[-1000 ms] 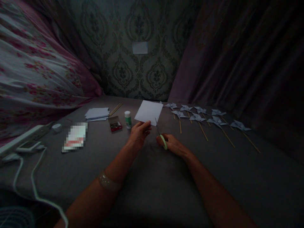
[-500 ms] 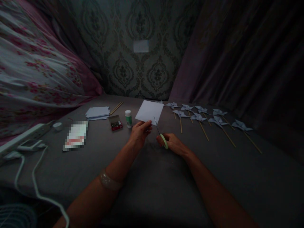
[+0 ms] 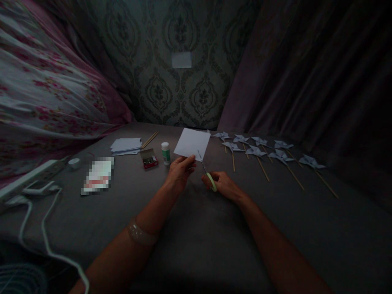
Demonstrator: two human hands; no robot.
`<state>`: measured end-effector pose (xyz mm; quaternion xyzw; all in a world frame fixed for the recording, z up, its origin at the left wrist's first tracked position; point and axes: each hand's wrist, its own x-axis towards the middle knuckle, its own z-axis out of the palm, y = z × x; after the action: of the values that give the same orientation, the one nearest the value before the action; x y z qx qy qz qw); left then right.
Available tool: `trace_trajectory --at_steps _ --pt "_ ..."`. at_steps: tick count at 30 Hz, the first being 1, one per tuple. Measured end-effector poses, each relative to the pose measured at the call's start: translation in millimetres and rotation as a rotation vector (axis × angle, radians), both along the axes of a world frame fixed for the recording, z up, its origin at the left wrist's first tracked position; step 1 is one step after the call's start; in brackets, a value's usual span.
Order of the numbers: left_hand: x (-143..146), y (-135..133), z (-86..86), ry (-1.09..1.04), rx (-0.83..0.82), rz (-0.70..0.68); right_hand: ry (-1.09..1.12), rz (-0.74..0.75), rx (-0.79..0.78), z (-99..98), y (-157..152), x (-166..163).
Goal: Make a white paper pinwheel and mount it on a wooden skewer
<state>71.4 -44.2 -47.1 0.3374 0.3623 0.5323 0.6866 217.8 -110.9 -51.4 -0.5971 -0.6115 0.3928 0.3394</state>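
Note:
My left hand (image 3: 181,169) pinches the near edge of a white square sheet of paper (image 3: 192,142), thumb on top, holding it tilted above the table. In my right hand (image 3: 222,183) is a pair of scissors (image 3: 210,179) with pale yellow-green handles. Their blades lie at the near right corner of the sheet, pointing away from me. Whether the blades are cutting into the paper, I cannot tell. Just left of the sheet stands a green and white glue stick (image 3: 165,154).
Several white paper pinwheels (image 3: 256,151) on sticks lie at the right. Left are a paper stack (image 3: 126,145), thin wooden sticks (image 3: 150,139), an open red box of small metal pieces (image 3: 149,160), a blurred packet (image 3: 98,175), a white cap (image 3: 74,163) and a power strip (image 3: 45,173) with cables.
The sheet has shifted very slightly up and left with my left hand. The scissors stay at its near right corner, and the things on the table have not moved.

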Motion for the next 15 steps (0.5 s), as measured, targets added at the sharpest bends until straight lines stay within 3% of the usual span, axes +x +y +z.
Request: trace_trajectory --at_steps 15 --pt "-0.2 0.3 -1.5 -0.001 0.021 0.017 0.031 -0.089 0.018 -7.8 2.7 -0.8"
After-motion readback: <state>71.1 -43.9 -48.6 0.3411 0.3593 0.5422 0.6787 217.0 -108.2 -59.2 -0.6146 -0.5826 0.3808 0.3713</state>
